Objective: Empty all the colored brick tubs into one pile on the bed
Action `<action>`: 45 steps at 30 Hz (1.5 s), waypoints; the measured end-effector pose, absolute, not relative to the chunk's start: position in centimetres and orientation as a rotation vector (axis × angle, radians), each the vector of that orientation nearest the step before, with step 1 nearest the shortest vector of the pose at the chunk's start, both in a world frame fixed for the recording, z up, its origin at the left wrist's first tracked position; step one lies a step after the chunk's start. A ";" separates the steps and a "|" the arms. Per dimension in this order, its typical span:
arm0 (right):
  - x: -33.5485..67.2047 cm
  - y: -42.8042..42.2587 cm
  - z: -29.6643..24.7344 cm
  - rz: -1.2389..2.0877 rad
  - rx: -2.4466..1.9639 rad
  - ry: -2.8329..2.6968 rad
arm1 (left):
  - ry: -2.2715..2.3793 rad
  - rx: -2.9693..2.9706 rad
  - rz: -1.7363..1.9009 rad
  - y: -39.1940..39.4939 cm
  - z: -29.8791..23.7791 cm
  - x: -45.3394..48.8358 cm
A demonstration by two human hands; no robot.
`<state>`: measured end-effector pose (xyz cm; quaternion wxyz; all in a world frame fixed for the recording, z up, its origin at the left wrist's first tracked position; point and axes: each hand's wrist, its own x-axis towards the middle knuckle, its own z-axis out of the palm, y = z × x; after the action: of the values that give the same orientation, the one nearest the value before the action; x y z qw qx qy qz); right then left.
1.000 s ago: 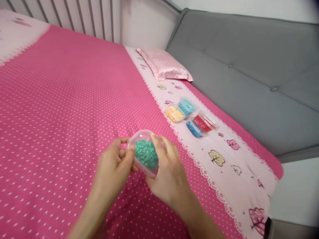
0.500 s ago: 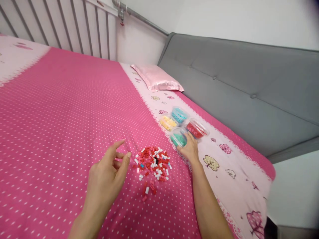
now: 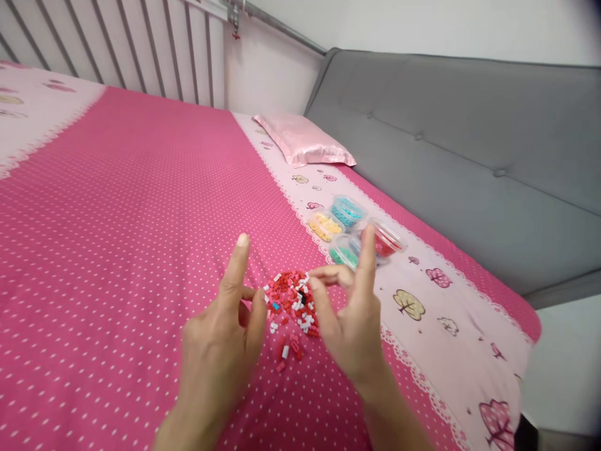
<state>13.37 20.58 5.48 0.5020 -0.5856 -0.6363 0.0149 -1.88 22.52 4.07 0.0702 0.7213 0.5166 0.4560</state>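
Note:
A pile of small toy bricks (image 3: 291,297), mostly red, pink and white with a few blue and black ones, lies on the pink dotted bedsheet (image 3: 188,188). My left hand (image 3: 220,332) is just left of the pile, its index finger raised and the thumb apart, holding nothing that shows. On the pile's right side, my right hand (image 3: 354,313) is open too, index finger pointing up, and it covers part of the bricks. Beyond it stand clear tubs with green bricks (image 3: 344,252), yellow bricks (image 3: 325,227), blue bricks (image 3: 347,212) and red bricks (image 3: 387,241).
A pink satin pillow (image 3: 305,141) lies farther back on the bed. The grey padded headboard (image 3: 451,163) runs along the right side. White bars (image 3: 154,56) and a pipe (image 3: 282,26) line the back wall.
My right hand has left the green tub and come back left to the brick pile. My left hand has shifted right, nearer the pile. The view has tilted slightly.

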 end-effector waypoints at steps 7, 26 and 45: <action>10.7 19.9 3.8 -0.193 -1.222 -1.787 | 1.478 2.179 1.583 21.3 4.6 -1.2; 11.9 21.4 1.7 -0.237 -1.501 -1.705 | 1.501 2.304 1.432 22.6 1.5 0.6; 11.6 21.2 2.3 -0.008 -1.571 -1.608 | 1.504 2.223 1.395 22.3 2.1 0.4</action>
<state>11.58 21.21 2.35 0.4319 -0.6303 -0.6451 -0.0033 0.40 22.26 2.05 0.0583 0.7336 0.4963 0.4605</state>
